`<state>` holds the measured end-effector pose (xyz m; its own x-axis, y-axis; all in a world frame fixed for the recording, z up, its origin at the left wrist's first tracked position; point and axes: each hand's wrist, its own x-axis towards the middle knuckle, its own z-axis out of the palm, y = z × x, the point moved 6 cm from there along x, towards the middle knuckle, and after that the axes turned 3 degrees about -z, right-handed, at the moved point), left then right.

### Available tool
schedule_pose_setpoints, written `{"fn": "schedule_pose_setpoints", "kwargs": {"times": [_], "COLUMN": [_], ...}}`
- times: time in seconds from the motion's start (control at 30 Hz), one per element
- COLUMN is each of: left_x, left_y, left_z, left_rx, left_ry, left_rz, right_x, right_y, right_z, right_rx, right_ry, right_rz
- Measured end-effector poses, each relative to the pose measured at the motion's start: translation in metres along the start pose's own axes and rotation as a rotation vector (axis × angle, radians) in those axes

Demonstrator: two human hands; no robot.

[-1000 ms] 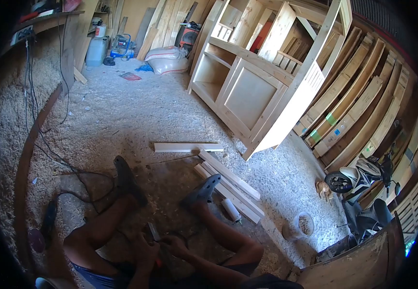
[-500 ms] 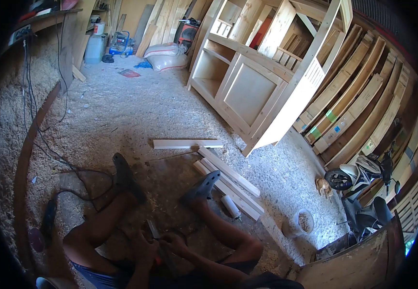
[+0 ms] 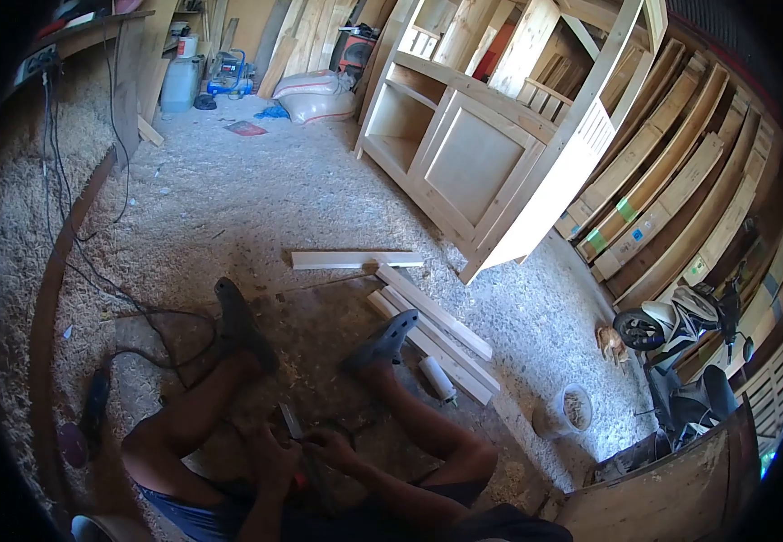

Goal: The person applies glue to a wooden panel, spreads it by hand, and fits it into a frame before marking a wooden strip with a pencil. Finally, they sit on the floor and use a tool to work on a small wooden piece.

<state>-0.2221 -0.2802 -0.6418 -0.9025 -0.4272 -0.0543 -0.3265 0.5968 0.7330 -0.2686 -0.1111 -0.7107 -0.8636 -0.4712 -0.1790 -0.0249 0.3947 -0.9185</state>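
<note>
Between my knees, my left hand (image 3: 271, 459) is closed around the lower part of a flat, pale metal blade (image 3: 291, 421), which points away from me. The fingers of my right hand (image 3: 329, 449) are bent and pinched at the blade's base, close against the left hand. Below the hands a small red part (image 3: 299, 480) shows beside a long dark piece (image 3: 321, 492); shade hides what these belong to. A white tube with a nozzle (image 3: 438, 379) lies beside my right shoe (image 3: 382, 341).
Planed wood strips (image 3: 437, 312) lie past my feet. A corded power tool (image 3: 96, 402) rests at left, its cable (image 3: 152, 312) looping over shavings. A pale bucket (image 3: 565, 412) stands at right, near a motorbike (image 3: 680, 316). A wooden cabinet (image 3: 477, 163) stands ahead.
The camera view has shifted slightly, so the surroundings sit a little further right. Both hands stay together at the blade, with barely any visible movement.
</note>
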Motion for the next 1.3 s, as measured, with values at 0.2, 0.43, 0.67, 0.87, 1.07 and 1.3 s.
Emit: {"fn": "schedule_pose_setpoints", "kwargs": {"times": [0.2,0.43,0.67,0.87,1.07,1.3], "left_x": [-0.003,-0.003,-0.004,-0.004,-0.003,-0.003], "left_y": [0.002,0.001,0.01,0.005,0.007,0.005], "left_z": [-0.001,-0.001,-0.008,-0.001,-0.005,-0.002], "left_rx": [-0.049,-0.073,-0.058,-0.022,-0.036,-0.02], "left_ry": [0.014,0.025,0.013,0.04,0.036,0.047], "left_rz": [0.014,0.022,0.023,0.012,0.032,0.043], "right_x": [0.001,0.001,0.0,-0.003,-0.004,-0.004], "right_y": [-0.001,0.006,0.008,-0.009,-0.002,-0.004], "right_z": [0.0,0.003,0.001,-0.002,-0.001,-0.002], "right_rx": [-0.114,-0.086,-0.083,-0.225,-0.165,-0.091], "right_ry": [-0.008,0.017,0.024,0.027,0.095,0.112], "right_rz": [0.09,0.067,0.102,-0.005,0.075,0.079]}}
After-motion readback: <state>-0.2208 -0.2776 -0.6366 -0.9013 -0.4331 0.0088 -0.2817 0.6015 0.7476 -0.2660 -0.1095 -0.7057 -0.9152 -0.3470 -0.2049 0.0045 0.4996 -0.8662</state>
